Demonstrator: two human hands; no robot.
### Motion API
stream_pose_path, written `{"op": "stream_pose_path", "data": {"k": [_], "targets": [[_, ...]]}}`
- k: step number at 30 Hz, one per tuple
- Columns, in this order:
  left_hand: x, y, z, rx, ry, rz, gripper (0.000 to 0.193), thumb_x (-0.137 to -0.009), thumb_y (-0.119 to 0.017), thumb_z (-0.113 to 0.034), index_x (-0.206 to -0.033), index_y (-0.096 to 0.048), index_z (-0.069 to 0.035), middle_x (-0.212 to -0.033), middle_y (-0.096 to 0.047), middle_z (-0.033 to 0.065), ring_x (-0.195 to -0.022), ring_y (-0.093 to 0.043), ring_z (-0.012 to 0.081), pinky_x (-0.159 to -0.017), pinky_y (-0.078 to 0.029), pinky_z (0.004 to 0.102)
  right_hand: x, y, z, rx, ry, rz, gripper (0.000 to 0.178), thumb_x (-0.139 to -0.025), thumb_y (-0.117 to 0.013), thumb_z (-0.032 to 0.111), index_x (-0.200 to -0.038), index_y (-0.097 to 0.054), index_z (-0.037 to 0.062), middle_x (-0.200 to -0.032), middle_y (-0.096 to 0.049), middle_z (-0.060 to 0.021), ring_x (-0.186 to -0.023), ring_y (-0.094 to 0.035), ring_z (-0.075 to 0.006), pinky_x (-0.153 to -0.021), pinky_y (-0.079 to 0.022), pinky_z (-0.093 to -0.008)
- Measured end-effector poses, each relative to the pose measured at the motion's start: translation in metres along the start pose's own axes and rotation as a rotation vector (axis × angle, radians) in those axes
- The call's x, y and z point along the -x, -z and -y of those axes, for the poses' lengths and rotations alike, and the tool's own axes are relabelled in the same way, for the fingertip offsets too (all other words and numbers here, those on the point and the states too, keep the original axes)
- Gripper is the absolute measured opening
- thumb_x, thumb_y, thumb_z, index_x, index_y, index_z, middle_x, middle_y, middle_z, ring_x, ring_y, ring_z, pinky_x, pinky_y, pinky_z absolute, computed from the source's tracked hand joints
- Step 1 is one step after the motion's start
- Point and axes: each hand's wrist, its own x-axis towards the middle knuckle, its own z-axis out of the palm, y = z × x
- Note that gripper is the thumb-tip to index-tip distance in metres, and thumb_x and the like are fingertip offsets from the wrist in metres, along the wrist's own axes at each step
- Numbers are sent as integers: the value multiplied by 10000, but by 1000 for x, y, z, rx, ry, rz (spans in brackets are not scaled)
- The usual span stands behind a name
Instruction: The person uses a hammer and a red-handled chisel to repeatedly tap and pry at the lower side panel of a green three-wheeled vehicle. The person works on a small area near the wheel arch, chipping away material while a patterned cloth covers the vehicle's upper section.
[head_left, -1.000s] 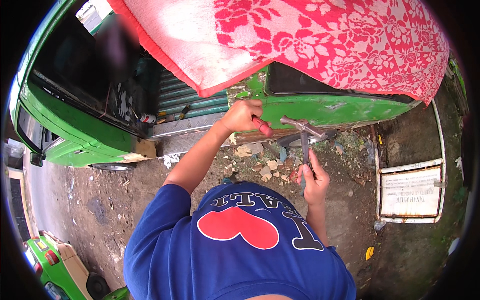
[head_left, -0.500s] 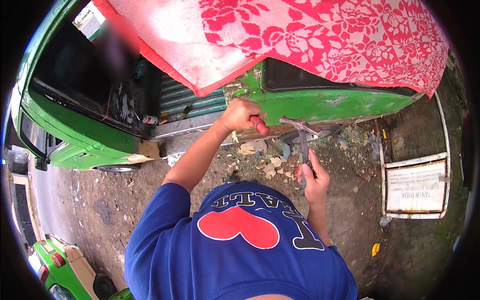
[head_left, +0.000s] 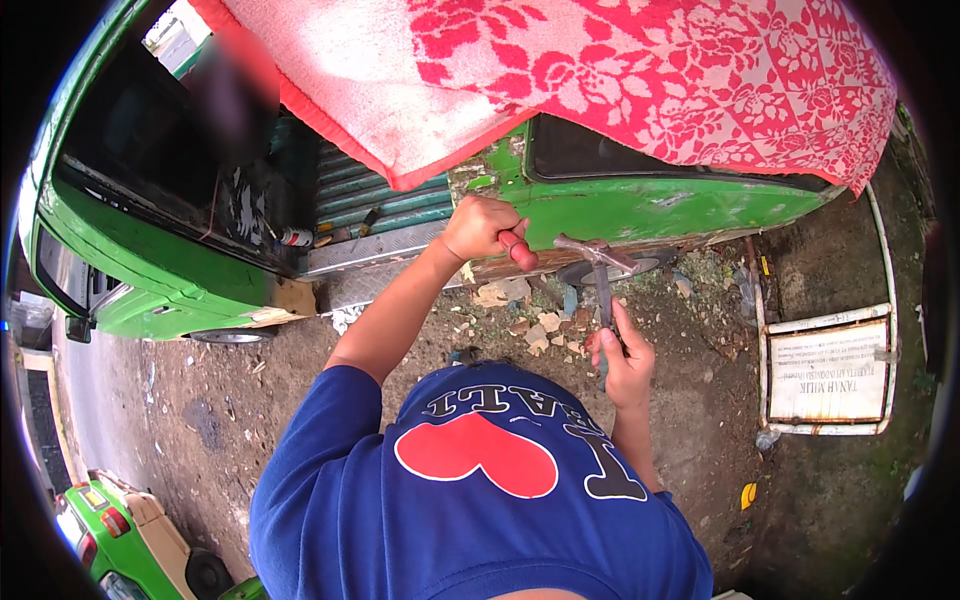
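My left hand (head_left: 485,228) is closed around a tool with a rounded red handle (head_left: 518,250). Its working end is hidden behind my fist, close to the corner of the green vehicle body panel (head_left: 640,205). My right hand (head_left: 625,358) grips a hammer (head_left: 602,280) low on its shaft. The metal hammer head (head_left: 600,254) is up and to the right of the red handle, apart from it, in front of the panel's lower edge. Paint on the panel is worn and chipped near my left fist.
A red and white floral towel (head_left: 640,80) drapes over the vehicle. Left is an open green door (head_left: 160,260) beside a ribbed floor (head_left: 370,205) holding a small can (head_left: 296,237). Broken flakes (head_left: 503,292) litter the ground. A white framed sign (head_left: 829,370) lies right; another green vehicle (head_left: 125,535) stands lower left.
Very little differs. The whole view has shifted slightly, while both hands keep the same holds and the hammer stays apart from the red handle.
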Motion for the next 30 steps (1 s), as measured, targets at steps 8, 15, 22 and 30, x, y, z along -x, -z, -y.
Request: {"op": "stream_pose_path", "data": {"k": [8, 15, 22, 30], "targets": [[-3, 2, 4, 60, -14, -37, 354, -792, -709, -83, -552, -449, -59, -511, -426, 92, -450, -462, 297, -440, -368, 396, -2, -27, -26, 195, 496, -17, 436, -915, -540, -29, -1345, -537, 45, -796, -613, -61, -603, -515, -115, -568, -461, -258], [4, 2, 16, 36, 21, -7, 288, -800, -697, -119, -591, -501, -85, -544, -489, 76, -490, -518, 286, -465, -415, 390, -2, -31, -29, 38, 527, -80, 408, -899, -564, -47, -1302, -566, 17, -831, -632, -100, -615, -528, -150, -566, -447, -270], [5, 10, 7, 18, 25, 37, 303, -820, -691, -171, -584, -516, -98, -550, -518, 65, -499, -540, 283, -460, -427, 391, 0, -29, -20, 33, 384, -81, 408, -925, -534, -15, -1331, -543, 18, -797, -622, -71, -604, -515, -98, -564, -459, -245], [0, 5, 9, -7, -3, 11, 327, -819, -698, -189, -572, -506, -95, -544, -515, 65, -492, -540, 284, -449, -420, 395, -5, -22, -14, 121, 376, -34, 434, -945, -485, -8, -1379, -469, -21, -757, -579, -74, -607, -504, -116, -590, -479, -286]]}}
